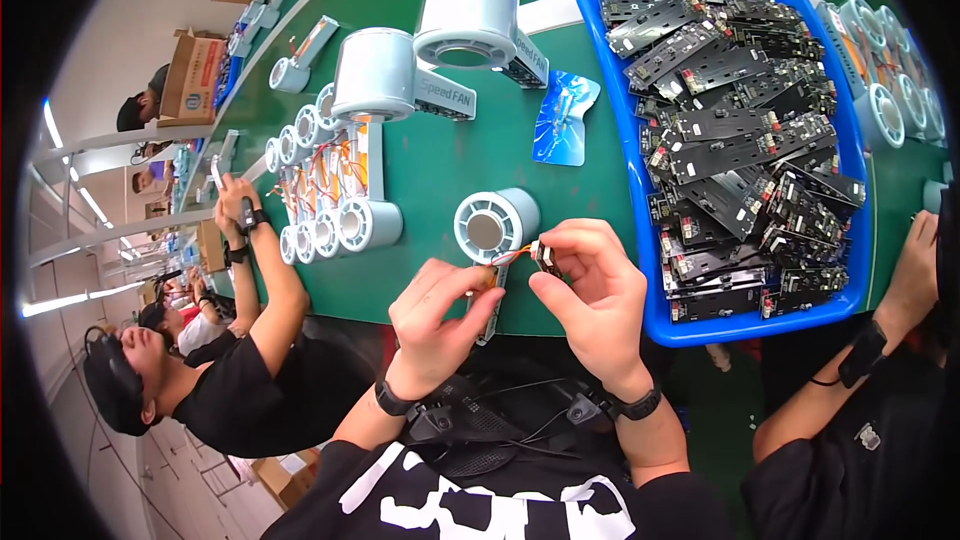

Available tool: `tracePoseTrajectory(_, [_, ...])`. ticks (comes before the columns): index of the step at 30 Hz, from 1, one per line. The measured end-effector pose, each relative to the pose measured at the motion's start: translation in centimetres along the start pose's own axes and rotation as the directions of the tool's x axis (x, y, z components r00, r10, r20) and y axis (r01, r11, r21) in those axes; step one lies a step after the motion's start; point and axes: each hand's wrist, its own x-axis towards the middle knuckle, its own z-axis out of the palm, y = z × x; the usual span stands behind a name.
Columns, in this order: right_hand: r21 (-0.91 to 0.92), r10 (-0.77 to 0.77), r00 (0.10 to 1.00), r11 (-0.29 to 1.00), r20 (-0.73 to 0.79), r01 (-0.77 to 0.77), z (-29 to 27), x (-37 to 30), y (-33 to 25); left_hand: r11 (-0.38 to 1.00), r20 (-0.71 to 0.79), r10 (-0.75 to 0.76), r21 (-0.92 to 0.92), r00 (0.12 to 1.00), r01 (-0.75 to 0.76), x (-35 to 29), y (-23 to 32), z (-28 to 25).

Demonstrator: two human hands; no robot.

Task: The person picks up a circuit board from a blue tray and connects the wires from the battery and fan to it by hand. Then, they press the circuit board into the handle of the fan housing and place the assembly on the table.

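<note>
A light-blue handheld fan [497,225] lies on the green table in front of me, its round head away from me and its open handle [489,316] toward me. My left hand [436,318] has thumb and forefinger closed around the handle, the other fingers curled. Thin red and orange wires [512,255] run from the fan toward my right hand [598,292]. Between its thumb and forefinger my right hand pinches a small dark circuit board [546,259] with a white connector at the wire ends. The fingers partly hide the board and the handle's inside.
A blue tray [652,305] heaped with black circuit boards stands at the right. Several open fans [335,210] with wires lie at the left, beyond them two large white cylinders [375,75]. A shiny blue packet [566,120] lies behind my fan. Co-workers sit on both sides.
</note>
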Motion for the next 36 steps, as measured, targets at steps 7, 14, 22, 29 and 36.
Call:
tracePoseTrajectory(7, [0.011, 0.005, 1.000, 1.000, 0.025, -0.005, -0.1, -0.1, -0.1, 0.958, -0.074, -0.178, -0.241, 0.981, 0.156, -1.0, -0.2, 0.4])
tracePoseTrajectory(14, [0.009, 0.017, 0.999, 1.000, 0.040, -0.018, -0.1, -0.2, -0.5, 0.995, -0.084, -0.065, -0.082, 0.994, 0.058, -0.8, -1.0, 0.2])
tracePoseTrajectory(22, [-0.049, 0.005, 1.000, 0.999, 0.024, -0.003, 0.0, -0.4, -0.4, 0.983, -0.140, 0.008, -0.179, 0.990, -0.033, -0.2, -1.1, 0.9])
tracePoseTrajectory(29, [-0.135, -0.038, 0.999, 0.990, -0.013, 0.036, 0.3, -0.4, 0.1, 0.943, -0.107, 0.001, -0.332, 0.994, -0.037, 0.3, -1.3, 1.2])
tracePoseTrajectory(36, [-0.212, -0.102, 0.993, 0.973, -0.051, 0.089, 0.8, -0.3, 0.3, 0.959, -0.135, 0.099, -0.251, 0.986, -0.131, 0.9, -0.8, 1.2])
